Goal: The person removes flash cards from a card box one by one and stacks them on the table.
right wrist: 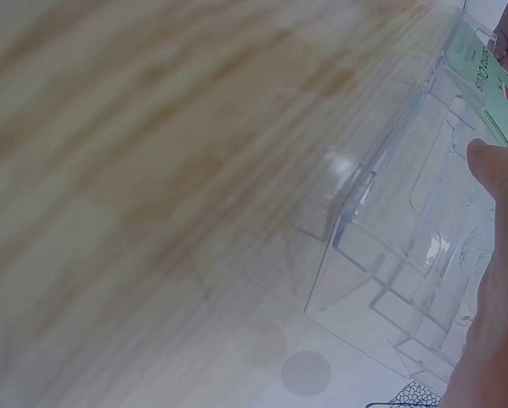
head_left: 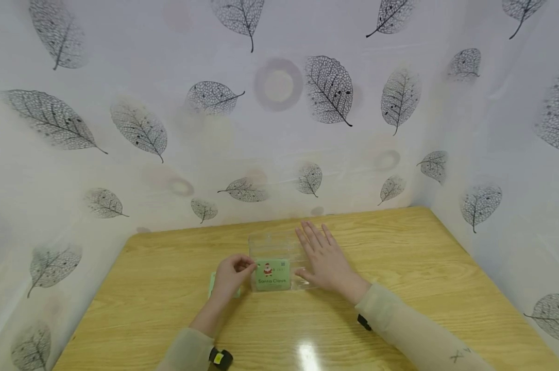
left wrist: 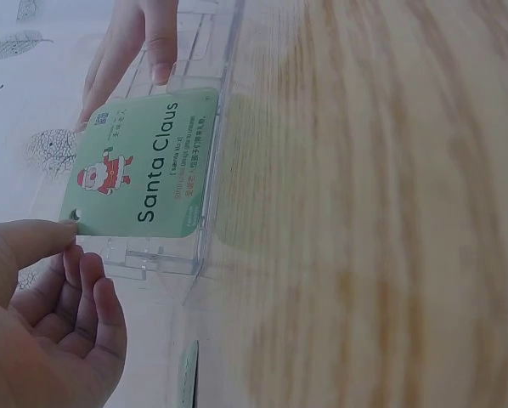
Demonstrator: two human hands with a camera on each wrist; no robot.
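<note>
A green "Santa Claus" flashcard (head_left: 272, 274) lies over the left part of a clear plastic case (head_left: 270, 240). My left hand (head_left: 231, 275) pinches the card's corner beside its punched hole, thumb on the printed face. In the left wrist view the card (left wrist: 146, 161) shows a small Santa drawing and lines of text. Fingers spread, my right hand (head_left: 327, 263) rests on the right side of the case. Its thumb points toward the card, a short gap away. The right wrist view shows the walls and raised ridges of the clear case (right wrist: 407, 229).
More green cards (head_left: 212, 283) lie on the wooden table (head_left: 168, 257) to the left, partly hidden by my left hand. A leaf-patterned curtain (head_left: 279, 129) borders the table at the back and sides.
</note>
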